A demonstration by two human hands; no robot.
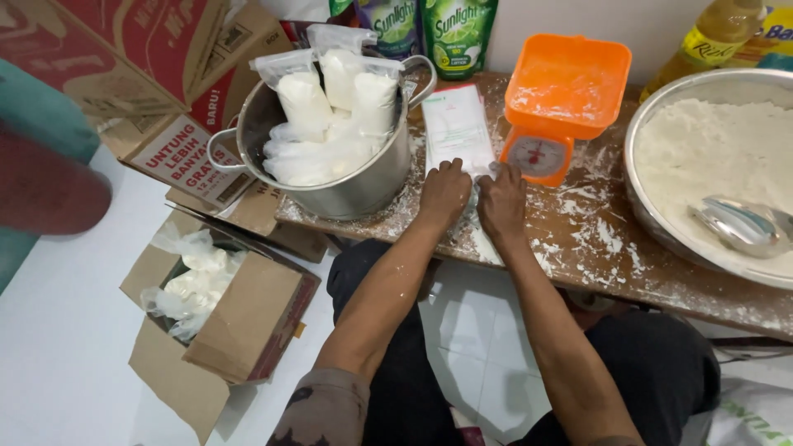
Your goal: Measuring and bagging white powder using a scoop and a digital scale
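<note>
My left hand (443, 192) and my right hand (501, 201) rest side by side on the near end of a flat white plastic pouch (456, 125) that lies on the flour-dusted wooden table (578, 248). Both hands have curled fingers pressing on the pouch's lower edge. A steel pot (347, 186) packed with several filled white flour bags (330, 107) stands just left of my left hand. An orange kitchen scale (562, 91) stands just right of the pouch.
A large steel bowl of flour (710, 149) with a metal scoop (739, 225) sits at the right. Green refill pouches (429, 29) and an oil bottle (710, 37) line the wall. An open cardboard box (239, 322) with plastic bags sits on the floor, with more boxes (165, 74) behind it.
</note>
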